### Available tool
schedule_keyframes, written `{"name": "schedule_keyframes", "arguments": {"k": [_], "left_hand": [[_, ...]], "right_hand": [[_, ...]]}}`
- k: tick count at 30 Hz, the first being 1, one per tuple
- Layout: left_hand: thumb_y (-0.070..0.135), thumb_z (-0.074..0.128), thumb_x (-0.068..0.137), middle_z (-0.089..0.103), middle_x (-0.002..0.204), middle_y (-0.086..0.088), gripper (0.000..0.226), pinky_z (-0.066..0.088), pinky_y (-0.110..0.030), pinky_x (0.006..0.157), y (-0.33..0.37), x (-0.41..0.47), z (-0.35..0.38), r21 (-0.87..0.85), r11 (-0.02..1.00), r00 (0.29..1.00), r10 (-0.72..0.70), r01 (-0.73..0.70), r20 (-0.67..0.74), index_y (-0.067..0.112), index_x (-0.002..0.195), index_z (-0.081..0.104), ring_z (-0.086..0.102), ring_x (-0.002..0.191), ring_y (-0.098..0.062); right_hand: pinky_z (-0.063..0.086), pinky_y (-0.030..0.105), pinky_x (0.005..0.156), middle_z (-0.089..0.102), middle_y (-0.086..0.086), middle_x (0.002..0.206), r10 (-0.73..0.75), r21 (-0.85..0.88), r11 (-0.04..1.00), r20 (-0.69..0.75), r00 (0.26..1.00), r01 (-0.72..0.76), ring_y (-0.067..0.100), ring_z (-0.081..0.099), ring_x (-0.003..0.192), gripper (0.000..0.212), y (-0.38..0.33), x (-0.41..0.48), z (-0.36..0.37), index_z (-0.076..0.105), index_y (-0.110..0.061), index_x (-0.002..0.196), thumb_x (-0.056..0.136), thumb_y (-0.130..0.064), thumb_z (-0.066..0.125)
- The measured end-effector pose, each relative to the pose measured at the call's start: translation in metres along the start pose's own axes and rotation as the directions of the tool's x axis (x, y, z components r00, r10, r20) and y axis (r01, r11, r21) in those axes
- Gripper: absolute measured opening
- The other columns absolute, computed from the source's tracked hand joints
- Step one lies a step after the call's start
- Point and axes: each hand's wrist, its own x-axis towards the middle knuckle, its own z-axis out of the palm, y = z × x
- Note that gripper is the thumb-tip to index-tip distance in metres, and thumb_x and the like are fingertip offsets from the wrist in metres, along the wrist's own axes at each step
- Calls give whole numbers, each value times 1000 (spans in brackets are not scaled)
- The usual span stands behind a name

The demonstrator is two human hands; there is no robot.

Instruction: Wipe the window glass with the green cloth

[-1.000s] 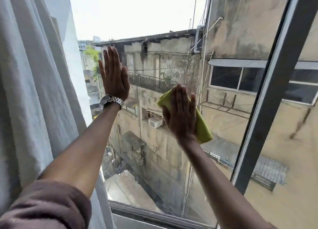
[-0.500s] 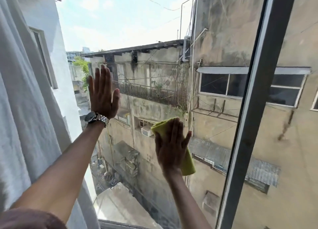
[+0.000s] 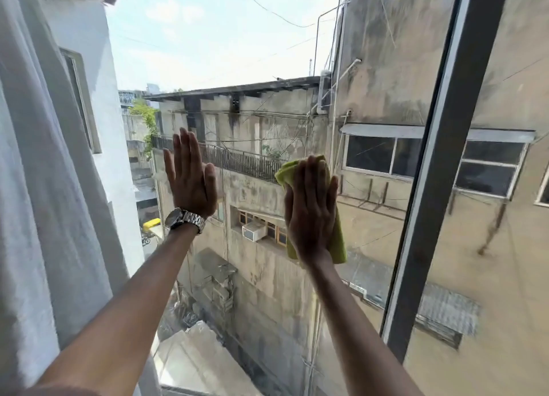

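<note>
Wiping judged partway. Green cloth (image 3: 337, 247) pressed against window glass (image 3: 237, 44) mid-pane by right grip (image 3: 310, 214), palm flat, uncurled. Left grip (image 3: 190, 177) laid flat on glass, nothing held. Upper, lower pane judged unwiped.

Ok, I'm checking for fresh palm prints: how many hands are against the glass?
2. The left hand, wearing a watch, lies flat on the glass; the right hand presses the green cloth to it, further right.

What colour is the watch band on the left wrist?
Silver metal links on the watch band, clearest in the head view.
</note>
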Motion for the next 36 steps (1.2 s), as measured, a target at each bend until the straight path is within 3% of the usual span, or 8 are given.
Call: {"name": "schedule_keyframes", "arguments": {"k": [5,8,11,17,22,28,30,36], "left_hand": [[44,13,102,0,172,3,66,1,-42,133,-8,0,7,0,999,999,33,-33,-33,16,161,6,8,161,-20],[41,17,101,4,171,0,66,2,-43,133,-8,2,10,1,999,997,39,-39,-67,13,161,10,10,161,-20],[39,18,101,14,171,-10,66,6,-47,132,-6,-1,8,3,999,998,37,-36,-56,9,160,13,6,160,-17],[21,27,100,29,164,-22,59,19,-58,128,1,-6,1,-47,997,992,48,-54,-119,-2,155,27,25,156,-30],[20,31,100,27,166,-19,60,17,-54,129,0,-7,1,-26,998,988,60,-64,-141,0,156,25,21,158,-25],[24,29,101,26,167,-16,61,16,-54,130,4,-5,-2,-18,999,992,40,-42,-123,2,157,24,20,158,-25],[26,28,100,27,166,-19,62,17,-56,129,6,-4,-4,-23,999,994,34,-37,-104,1,156,25,22,157,-29],[28,25,99,27,166,-19,63,20,-59,127,4,-3,-2,-36,999,996,16,-20,-93,0,156,26,25,156,-31]], "right_hand": [[17,44,131,37,17,159,-142,-50,987,176,974,153,28,28,154,67,45,-106,-16,52,1,144,83,4,79],[22,45,129,36,15,160,-202,-79,973,164,966,216,29,32,152,52,43,-69,-10,52,-1,145,97,-19,63],[27,48,126,39,16,160,-237,-85,965,126,963,249,31,35,150,56,-2,-2,4,46,-2,150,103,-30,52],[26,47,127,39,17,161,-354,17,935,100,930,355,30,33,152,59,-75,101,35,40,-1,154,104,-31,49],[19,47,128,30,16,166,-416,47,908,208,885,415,29,23,156,60,-62,77,27,32,-2,157,106,-30,42],[31,46,126,35,13,164,-400,-1,907,307,864,421,26,31,153,58,25,-21,-14,41,-5,154,104,-33,51],[25,46,128,33,13,164,-372,-81,905,322,871,417,26,30,153,59,56,-29,-29,41,-5,154,105,-36,50],[14,50,130,23,17,167,-229,-187,944,219,949,271,29,16,157,63,71,57,-38,30,-4,158,106,-38,40]]}}
